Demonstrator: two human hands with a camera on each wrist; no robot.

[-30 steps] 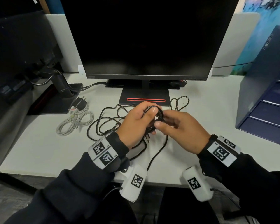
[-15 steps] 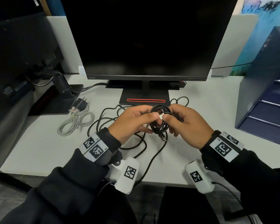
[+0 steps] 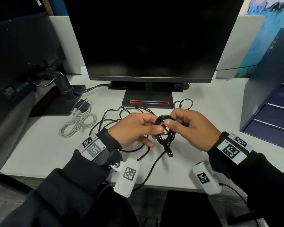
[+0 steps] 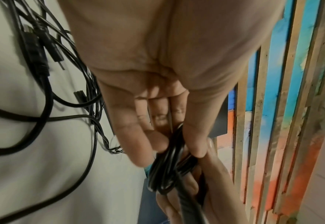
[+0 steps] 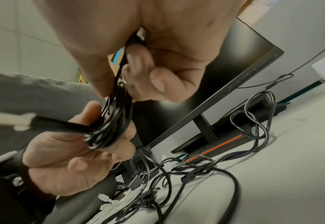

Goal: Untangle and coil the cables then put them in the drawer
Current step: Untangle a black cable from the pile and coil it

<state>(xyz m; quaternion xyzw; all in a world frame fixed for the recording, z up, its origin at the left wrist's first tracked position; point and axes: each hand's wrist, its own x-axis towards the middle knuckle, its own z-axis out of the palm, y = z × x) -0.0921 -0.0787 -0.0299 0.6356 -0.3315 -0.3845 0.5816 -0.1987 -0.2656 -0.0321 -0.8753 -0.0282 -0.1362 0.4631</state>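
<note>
A small coil of thin black cable (image 3: 165,131) (image 4: 167,171) (image 5: 110,125) hangs between both hands above the white desk (image 3: 39,145). My left hand (image 3: 138,128) pinches the coil's left side with thumb and fingers. My right hand (image 3: 192,126) pinches its top right. The coil's USB plug (image 3: 170,153) dangles below. A tangle of black cables (image 3: 115,118) (image 4: 66,91) (image 5: 205,169) lies on the desk behind my left hand. A coiled white cable (image 3: 79,123) lies further left. Blue drawers (image 3: 275,112) stand at the right, shut.
A dark monitor (image 3: 151,38) on its stand (image 3: 147,99) rises just behind the hands. A black plug adapter (image 3: 82,104) sits beside the white cable. A second monitor arm base (image 3: 66,90) stands at the back left. One black cable (image 3: 154,166) trails off the desk's front edge.
The hands have drawn slightly apart and lifted the coil upright; the left hand shifted from covering the coil to pinching its side, and the USB plug now hangs free below.
</note>
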